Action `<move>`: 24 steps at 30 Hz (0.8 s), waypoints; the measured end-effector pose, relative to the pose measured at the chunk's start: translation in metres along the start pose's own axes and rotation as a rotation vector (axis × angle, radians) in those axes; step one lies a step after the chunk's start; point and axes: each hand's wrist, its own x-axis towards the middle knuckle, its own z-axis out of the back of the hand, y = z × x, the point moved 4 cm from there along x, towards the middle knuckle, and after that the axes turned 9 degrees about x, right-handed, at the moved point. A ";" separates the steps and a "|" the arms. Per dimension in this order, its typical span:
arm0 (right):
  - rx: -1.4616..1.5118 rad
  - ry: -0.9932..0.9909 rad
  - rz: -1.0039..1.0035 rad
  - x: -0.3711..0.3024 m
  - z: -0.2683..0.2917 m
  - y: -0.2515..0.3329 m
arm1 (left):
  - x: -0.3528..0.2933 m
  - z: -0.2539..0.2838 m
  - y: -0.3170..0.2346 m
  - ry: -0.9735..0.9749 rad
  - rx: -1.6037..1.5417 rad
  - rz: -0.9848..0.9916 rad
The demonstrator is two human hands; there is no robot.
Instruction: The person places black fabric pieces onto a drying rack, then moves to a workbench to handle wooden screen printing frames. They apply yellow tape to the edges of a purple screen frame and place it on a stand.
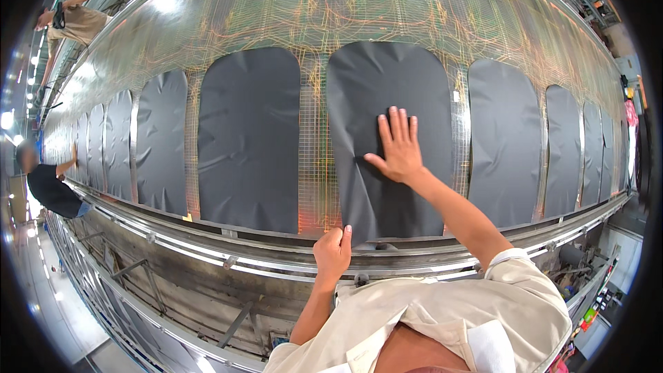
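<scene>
Dark grey and creased, the round-cornered sheet (pixel 362 124) lay on the line-marked bench (pixel 314 145), probably light, limp and easily wrinkled, best held by its edges. The left hand (pixel 333 254) pinched its near-left corner; the right hand (pixel 400 157) lay flat on it, fingers spread.

No words or numbers can be read here. I see no letters on the black sheets (pixel 250 141) or the worktop (pixel 311 10). The bright things (pixel 589 316) at the right edge are too small to read.
</scene>
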 end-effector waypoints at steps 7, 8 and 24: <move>0.148 0.096 0.108 0.041 -0.045 0.116 | -0.007 -0.008 0.047 0.021 -0.031 0.220; 0.065 0.135 0.095 0.043 -0.044 0.122 | -0.007 -0.010 0.054 0.030 -0.020 0.230; 0.358 0.381 0.559 -0.119 -0.049 0.153 | 0.053 0.017 0.022 -0.158 0.040 0.140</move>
